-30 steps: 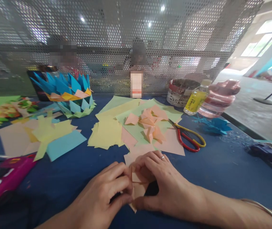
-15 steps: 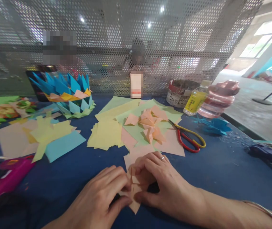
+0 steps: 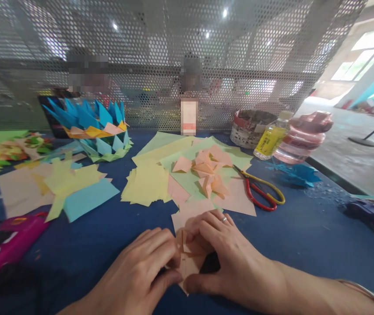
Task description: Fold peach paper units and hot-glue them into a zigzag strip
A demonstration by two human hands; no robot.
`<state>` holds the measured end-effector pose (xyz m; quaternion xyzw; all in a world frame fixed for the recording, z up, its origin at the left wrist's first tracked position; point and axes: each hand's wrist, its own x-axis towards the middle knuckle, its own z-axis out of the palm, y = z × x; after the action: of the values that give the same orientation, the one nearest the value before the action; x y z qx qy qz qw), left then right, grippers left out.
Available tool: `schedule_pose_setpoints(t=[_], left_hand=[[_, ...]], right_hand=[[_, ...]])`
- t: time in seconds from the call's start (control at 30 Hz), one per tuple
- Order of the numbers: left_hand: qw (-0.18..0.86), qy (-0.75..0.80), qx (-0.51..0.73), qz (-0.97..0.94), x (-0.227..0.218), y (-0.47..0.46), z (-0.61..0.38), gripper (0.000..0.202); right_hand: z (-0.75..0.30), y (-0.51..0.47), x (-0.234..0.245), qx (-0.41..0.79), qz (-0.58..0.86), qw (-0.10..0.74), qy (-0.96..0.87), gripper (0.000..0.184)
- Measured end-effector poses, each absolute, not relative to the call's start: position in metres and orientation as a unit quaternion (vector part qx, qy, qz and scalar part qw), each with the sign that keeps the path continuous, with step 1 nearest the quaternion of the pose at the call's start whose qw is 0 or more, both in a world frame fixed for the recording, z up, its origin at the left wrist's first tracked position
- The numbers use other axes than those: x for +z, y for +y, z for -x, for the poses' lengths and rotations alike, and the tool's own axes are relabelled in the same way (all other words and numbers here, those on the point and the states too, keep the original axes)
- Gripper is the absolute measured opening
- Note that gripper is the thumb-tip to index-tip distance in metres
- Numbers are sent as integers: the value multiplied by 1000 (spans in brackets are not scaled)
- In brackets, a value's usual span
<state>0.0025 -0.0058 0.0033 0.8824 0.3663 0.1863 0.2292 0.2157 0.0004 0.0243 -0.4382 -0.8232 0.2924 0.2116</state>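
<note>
My left hand (image 3: 141,267) and my right hand (image 3: 226,253) meet at the near middle of the blue table (image 3: 305,236). Both pinch a small folded piece of peach paper (image 3: 188,260), thumbs under it and fingertips pressing on top. A ring shows on my right hand. Just beyond my fingers lie flat peach squares (image 3: 190,208). Further back a heap of folded peach pieces (image 3: 208,168) rests on pale green sheets (image 3: 187,148).
Red and yellow scissors (image 3: 261,190) lie right of the heap. Yellow squares (image 3: 146,183), a blue sheet (image 3: 88,199), a blue spiky paper bowl (image 3: 90,129), a yellow bottle (image 3: 270,135), a pink jug (image 3: 301,133), a magenta object (image 3: 12,245) and a perforated metal screen (image 3: 174,65) surround the work.
The fold between my hands has been pressed tighter and turned a little; both hands stay in the same spot. The view shifted very slightly.
</note>
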Motion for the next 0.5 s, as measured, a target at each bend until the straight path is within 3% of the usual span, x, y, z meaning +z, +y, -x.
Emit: schedule_pose_setpoints(t=[0.33, 0.5], left_hand=[[234, 336, 247, -879, -5, -4, -2, 20], [116, 313, 274, -902, 0, -10, -1, 27]], right_hand=[[-216, -1, 22, 292, 438, 216, -823, 51], [-216, -2, 26, 260, 377, 233, -858, 30]])
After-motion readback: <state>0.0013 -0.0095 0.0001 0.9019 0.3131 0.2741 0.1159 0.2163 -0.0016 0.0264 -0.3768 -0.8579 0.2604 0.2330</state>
